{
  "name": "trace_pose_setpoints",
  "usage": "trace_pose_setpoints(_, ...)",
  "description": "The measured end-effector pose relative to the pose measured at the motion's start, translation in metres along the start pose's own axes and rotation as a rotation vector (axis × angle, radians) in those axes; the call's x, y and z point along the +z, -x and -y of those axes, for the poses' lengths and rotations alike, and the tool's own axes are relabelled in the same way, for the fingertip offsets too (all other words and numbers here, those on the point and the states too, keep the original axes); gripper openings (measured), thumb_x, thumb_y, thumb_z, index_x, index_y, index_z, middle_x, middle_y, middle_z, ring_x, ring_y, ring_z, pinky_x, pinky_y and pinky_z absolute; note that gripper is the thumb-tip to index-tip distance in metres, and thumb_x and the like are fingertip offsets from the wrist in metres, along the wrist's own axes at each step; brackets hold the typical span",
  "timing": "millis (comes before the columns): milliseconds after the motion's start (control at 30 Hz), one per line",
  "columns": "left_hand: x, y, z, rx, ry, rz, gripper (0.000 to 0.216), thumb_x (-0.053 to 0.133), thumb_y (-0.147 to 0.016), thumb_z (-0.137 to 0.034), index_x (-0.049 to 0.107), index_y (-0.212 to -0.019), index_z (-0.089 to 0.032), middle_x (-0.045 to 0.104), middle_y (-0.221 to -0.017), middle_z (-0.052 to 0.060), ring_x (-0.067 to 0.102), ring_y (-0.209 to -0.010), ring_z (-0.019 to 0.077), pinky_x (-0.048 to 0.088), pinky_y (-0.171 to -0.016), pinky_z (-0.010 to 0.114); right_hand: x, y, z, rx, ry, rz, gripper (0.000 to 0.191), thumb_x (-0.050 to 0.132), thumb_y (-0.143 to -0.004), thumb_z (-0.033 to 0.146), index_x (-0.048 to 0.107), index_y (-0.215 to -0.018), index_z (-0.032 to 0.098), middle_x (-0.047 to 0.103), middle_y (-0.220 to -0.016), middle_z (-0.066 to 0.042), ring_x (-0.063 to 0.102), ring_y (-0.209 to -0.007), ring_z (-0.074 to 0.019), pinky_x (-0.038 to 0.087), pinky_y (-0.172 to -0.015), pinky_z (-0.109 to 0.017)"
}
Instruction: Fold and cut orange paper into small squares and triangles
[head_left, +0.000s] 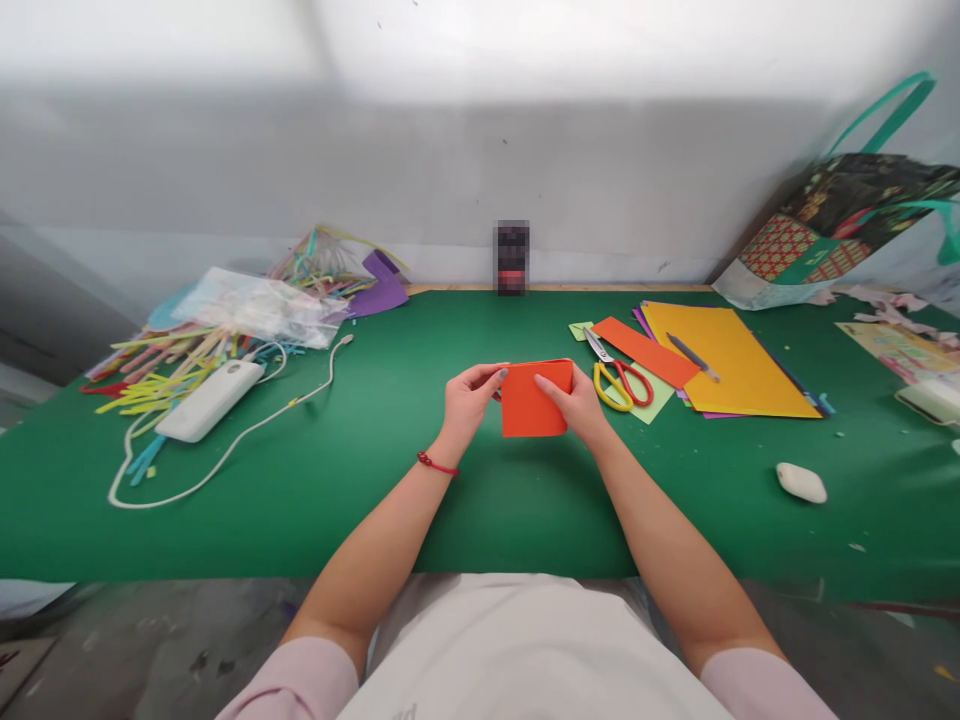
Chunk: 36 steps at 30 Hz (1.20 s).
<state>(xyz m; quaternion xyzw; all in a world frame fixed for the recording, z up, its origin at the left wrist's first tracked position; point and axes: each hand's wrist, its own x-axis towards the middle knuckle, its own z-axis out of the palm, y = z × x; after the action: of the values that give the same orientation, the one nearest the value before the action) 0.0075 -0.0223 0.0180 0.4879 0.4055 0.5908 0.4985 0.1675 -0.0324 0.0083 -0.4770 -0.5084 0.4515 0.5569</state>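
A folded sheet of orange paper (532,405) is held up over the green table, its folded edge or layers at the top. My left hand (474,395) pinches its upper left corner between thumb and fingers. On the right side, my right hand (576,400) grips it with the thumb across the front and the fingers hidden behind. Just right of that hand lie scissors (619,375) with yellow and red handles, resting on a strip of orange paper (645,350) and light green paper (656,405).
Yellow sheets (739,365) with a grey pen (691,356) lie to the right, near a white case (801,482). At left are a white power bank (211,400), its cable and many colored paper strips (142,390). A patterned bag (817,235) leans at the back right.
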Motion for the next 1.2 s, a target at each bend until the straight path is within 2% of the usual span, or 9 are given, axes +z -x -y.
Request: trace_pose_setpoints(1200,-0.0009,-0.0011,0.0018,0.012,-0.013,0.016,0.02,0.072,-0.065,-0.036,0.072,-0.075,-0.019,0.07,-0.074,0.003,0.058,-0.058,0.0101,0.047,-0.052,0.023,-0.0008,0.0007,-0.0006,-0.02,0.035,-0.011,0.034,0.069,-0.066,0.047,0.058,-0.082,0.02,0.067,-0.085,-0.004,0.062,-0.078,-0.0201,0.052,-0.066,-0.031)
